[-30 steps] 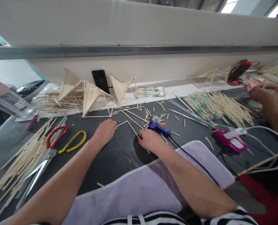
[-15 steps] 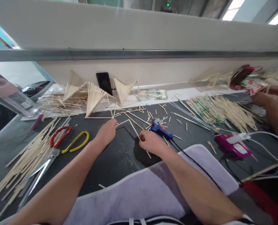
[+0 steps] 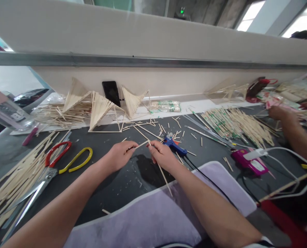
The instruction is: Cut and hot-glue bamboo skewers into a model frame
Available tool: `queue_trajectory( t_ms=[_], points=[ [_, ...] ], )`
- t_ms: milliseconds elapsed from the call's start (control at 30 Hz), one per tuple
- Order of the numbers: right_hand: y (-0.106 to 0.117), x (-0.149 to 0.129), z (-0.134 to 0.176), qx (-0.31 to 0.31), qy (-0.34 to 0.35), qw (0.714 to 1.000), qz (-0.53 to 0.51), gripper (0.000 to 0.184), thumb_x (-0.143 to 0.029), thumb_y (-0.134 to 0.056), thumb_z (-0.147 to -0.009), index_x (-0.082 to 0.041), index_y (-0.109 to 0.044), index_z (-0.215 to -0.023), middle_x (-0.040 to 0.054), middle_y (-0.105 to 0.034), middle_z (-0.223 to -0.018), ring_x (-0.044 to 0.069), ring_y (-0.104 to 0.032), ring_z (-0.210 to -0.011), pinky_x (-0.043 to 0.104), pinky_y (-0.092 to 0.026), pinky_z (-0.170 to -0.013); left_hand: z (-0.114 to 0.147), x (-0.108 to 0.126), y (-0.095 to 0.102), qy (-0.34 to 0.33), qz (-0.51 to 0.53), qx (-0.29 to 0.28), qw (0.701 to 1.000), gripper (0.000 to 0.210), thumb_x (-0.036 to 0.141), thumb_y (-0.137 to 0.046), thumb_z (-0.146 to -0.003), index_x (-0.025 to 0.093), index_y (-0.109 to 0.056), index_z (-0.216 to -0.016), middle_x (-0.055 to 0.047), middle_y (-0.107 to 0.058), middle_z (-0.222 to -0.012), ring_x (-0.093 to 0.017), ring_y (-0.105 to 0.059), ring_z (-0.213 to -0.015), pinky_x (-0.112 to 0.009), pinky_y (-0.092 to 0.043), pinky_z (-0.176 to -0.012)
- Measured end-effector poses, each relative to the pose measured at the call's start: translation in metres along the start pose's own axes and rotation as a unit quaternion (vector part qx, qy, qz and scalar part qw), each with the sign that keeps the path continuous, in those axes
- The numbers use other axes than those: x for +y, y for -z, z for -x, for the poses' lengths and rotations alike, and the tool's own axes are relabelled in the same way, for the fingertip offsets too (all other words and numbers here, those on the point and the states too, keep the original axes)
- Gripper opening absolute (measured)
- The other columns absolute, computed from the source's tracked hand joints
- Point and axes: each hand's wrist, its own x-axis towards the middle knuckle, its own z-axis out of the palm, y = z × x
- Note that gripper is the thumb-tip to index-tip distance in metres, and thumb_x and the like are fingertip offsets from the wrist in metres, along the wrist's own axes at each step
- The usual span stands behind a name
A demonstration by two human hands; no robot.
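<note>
My left hand [image 3: 121, 155] is closed on a thin wooden stick [image 3: 142, 144], pinching it between thumb and fingers over the dark table. My right hand [image 3: 161, 154] pinches a longer wooden stick [image 3: 165, 179] near its upper end, and the lower part slants down toward the lilac cloth. The two sticks meet at the fingertips of my right hand; whether they are joined there I cannot tell. Beyond my hands stands a fan-shaped stick model [image 3: 101, 112] with a triangular frame. A blue glue gun [image 3: 176, 147] lies just right of my right hand.
Red-and-yellow-handled scissors [image 3: 50, 174] lie at left on loose sticks [image 3: 21, 172]. A black phone [image 3: 111, 93] leans on the wall beside another fan-shaped model [image 3: 132, 101]. At right are a stick pile [image 3: 246, 124], a magenta power box [image 3: 248, 162] with cables, and another person's hand [image 3: 281, 113].
My right hand has slid up along its stick to where the two sticks meet. My left hand has moved down, away from the fan-shaped model. The view has shifted slightly.
</note>
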Motion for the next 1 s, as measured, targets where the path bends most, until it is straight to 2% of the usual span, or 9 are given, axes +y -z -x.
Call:
queue_trajectory(
  t_ms=[200, 533, 733, 1000],
  points=[
    [-0.006, 0.000, 0.002, 0.002, 0.009, 0.999, 0.037, 0.026, -0.033, -0.032, -0.090, -0.020, -0.054, -0.096, -0.0062, -0.047, -0.050, 0.010, -0.049, -0.049, 0.018, -0.034, -0.053, 0.002, 0.008, -0.002, 0.008, 0.023, -0.009, 1.000, 0.029, 0.029, -0.037, -0.086, 0.020, -0.060, -0.100, -0.002, -0.066, -0.097, -0.015, -0.059, -0.087, -0.023, -0.043, -0.077],
    [-0.026, 0.007, 0.003, 0.014, 0.074, 0.993, 0.093, 0.022, -0.029, -0.036, -0.088, -0.020, -0.048, -0.072, -0.0038, -0.044, -0.058, 0.010, -0.041, -0.055, 0.020, -0.027, -0.053, 0.004, 0.007, -0.016, 0.015, 0.013, 0.011, 1.000, 0.031, 0.031, -0.033, -0.089, 0.018, -0.061, -0.089, 0.000, -0.064, -0.081, -0.012, -0.057, -0.073, -0.022, -0.041, -0.069],
    [-0.035, 0.012, 0.002, 0.022, 0.070, 0.992, 0.106, 0.022, -0.028, -0.035, -0.088, -0.020, -0.047, -0.071, -0.0029, -0.045, -0.059, 0.010, -0.045, -0.057, 0.020, -0.028, -0.055, 0.006, 0.005, -0.021, 0.026, 0.024, 0.030, 0.999, 0.030, 0.029, -0.036, -0.088, 0.018, -0.064, -0.086, 0.000, -0.066, -0.079, -0.012, -0.058, -0.073, -0.021, -0.040, -0.069],
    [-0.037, 0.012, 0.002, 0.004, 0.079, 0.991, 0.112, 0.022, -0.026, -0.035, -0.088, -0.020, -0.047, -0.070, -0.0026, -0.047, -0.059, 0.010, -0.044, -0.056, 0.020, -0.029, -0.054, 0.008, 0.002, -0.024, 0.041, 0.041, 0.033, 0.998, 0.030, 0.028, -0.039, -0.087, 0.017, -0.066, -0.083, 0.000, -0.068, -0.080, -0.012, -0.060, -0.075, -0.020, -0.042, -0.070]
  ],
)
